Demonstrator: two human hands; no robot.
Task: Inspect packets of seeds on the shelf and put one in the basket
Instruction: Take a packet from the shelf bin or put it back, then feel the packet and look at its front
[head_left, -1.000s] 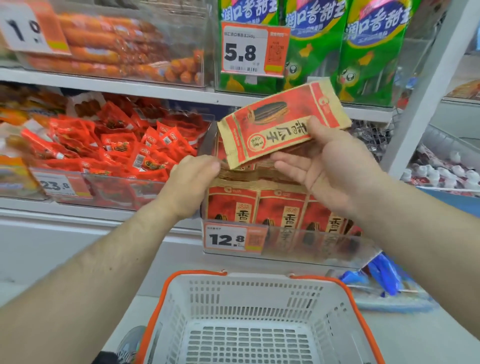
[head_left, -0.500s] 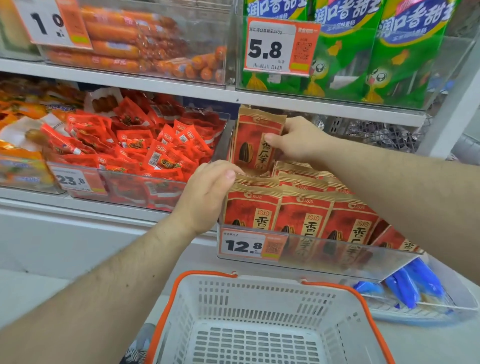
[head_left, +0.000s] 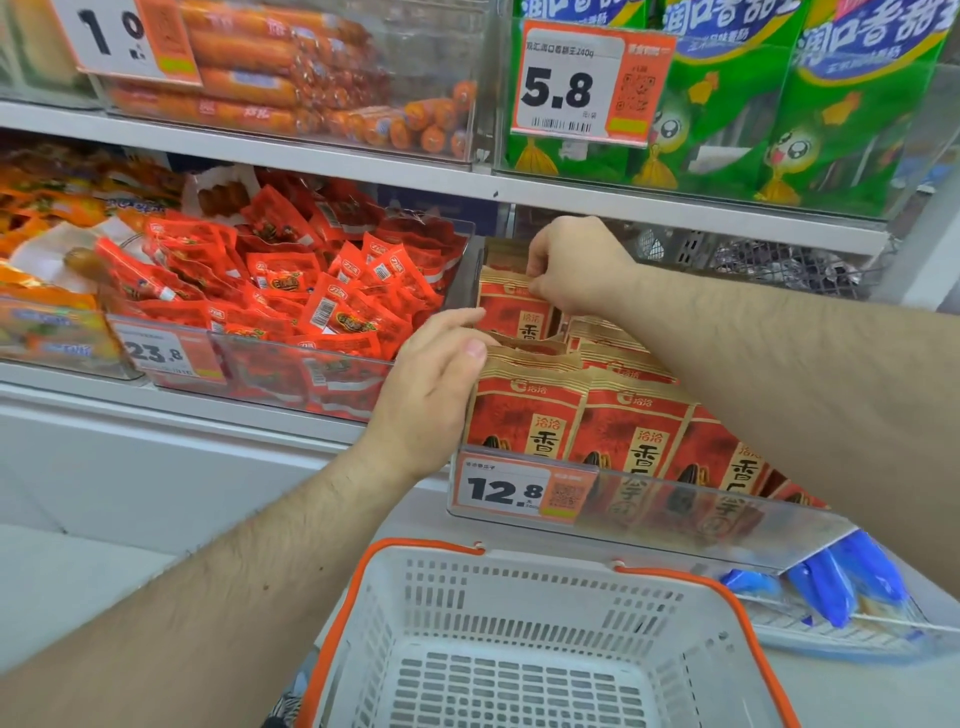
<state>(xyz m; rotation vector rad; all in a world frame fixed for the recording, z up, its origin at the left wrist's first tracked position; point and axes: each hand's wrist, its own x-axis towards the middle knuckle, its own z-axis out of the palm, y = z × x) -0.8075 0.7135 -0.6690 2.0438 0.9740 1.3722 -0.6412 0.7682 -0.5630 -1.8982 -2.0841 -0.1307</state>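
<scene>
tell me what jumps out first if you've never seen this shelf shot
Two bare hands meet over a clear bin of red seed packets: the right hand pinches the top of a rear packet, the left hand rests on the front row. Below them sits a white basket with orange handles.

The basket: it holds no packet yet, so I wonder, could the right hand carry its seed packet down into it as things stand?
Probably yes. The right hand pinches a seed packet at the bin's back, and the basket sits open-topped just below; only the bin's clear front lip needs clearing.
</scene>
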